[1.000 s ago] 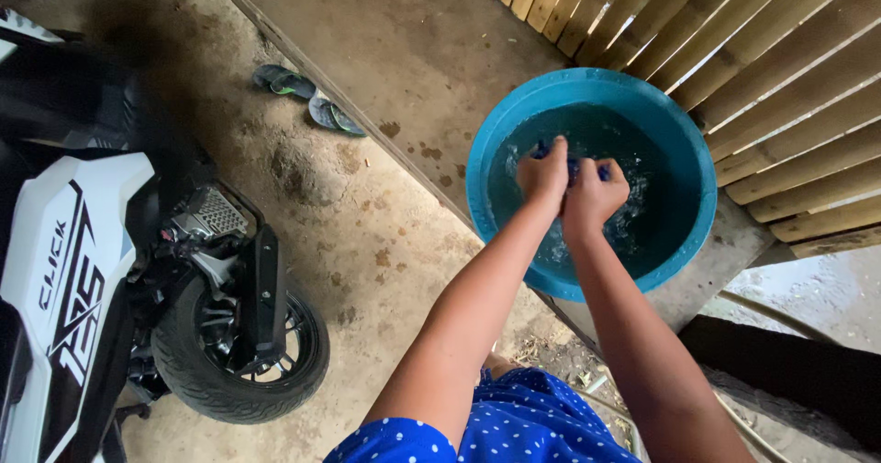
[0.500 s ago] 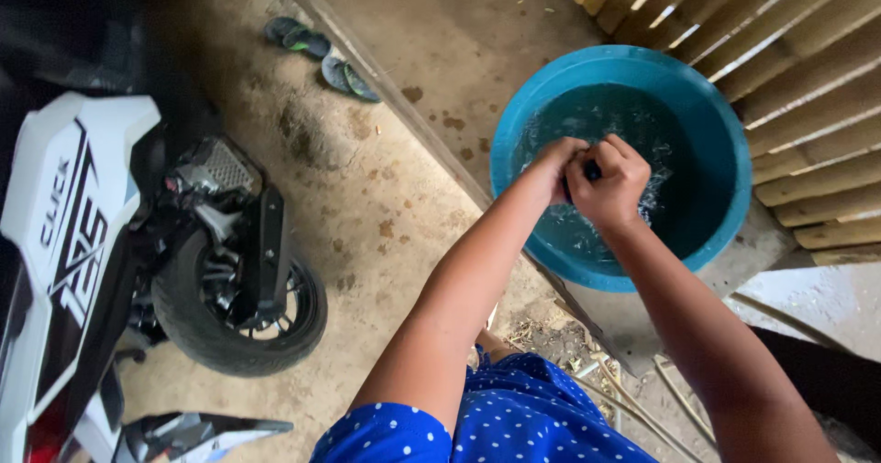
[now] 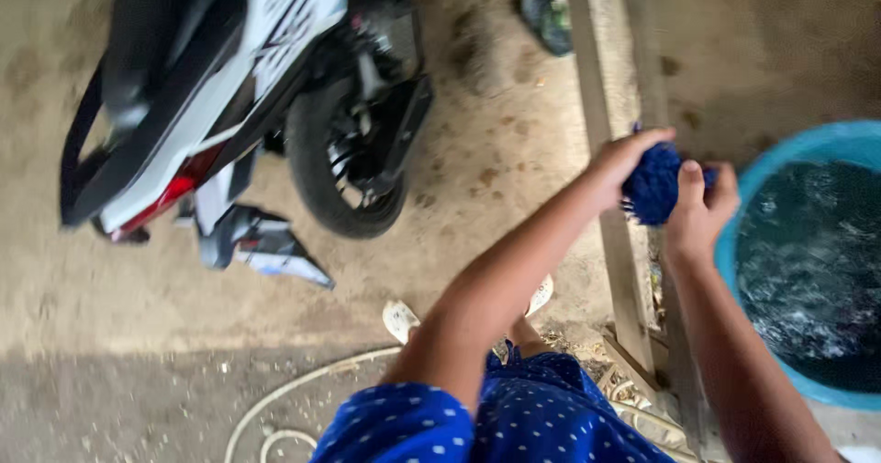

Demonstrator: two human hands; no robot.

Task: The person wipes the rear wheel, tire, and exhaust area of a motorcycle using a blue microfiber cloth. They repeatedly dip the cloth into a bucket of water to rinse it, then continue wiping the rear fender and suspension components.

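Head view, looking down, frame motion-blurred.

Both hands raised beside the basin, not over the water. Left hand [image 3: 617, 162] curled over the top and near side of a dark blue shaggy cloth [image 3: 653, 188]; right hand [image 3: 699, 208] clamped on its other side, thumb up against it. 2 hands pressed toward each other with the wad squeezed between; looks like wringing, though no drip visible through the blur.

Cloth out of the water, held just left of the teal basin [image 3: 734, 243], above the wooden beam [image 3: 613, 243] edging the raised concrete slab [image 3: 762, 50].

Basin at right edge of frame, partly cut off, holding dark rippled water [image 3: 812, 279].

Progress, as judged: wetting and rinsing seem done, since cloth is clear of the basin and balled up tight. Squeezing-out in hand. Whatever the damp cloth is meant for not yet begun.

Surroundings: white and black scooter [image 3: 248, 78] parked on dirt floor at upper left, rear wheel [image 3: 344, 165] well apart from the hands. Pale hose [image 3: 303, 390] looping on the ground below. 1 sandal [image 3: 551, 18] near top by the beam. Blue white-dotted garment [image 3: 514, 417] at bottom.
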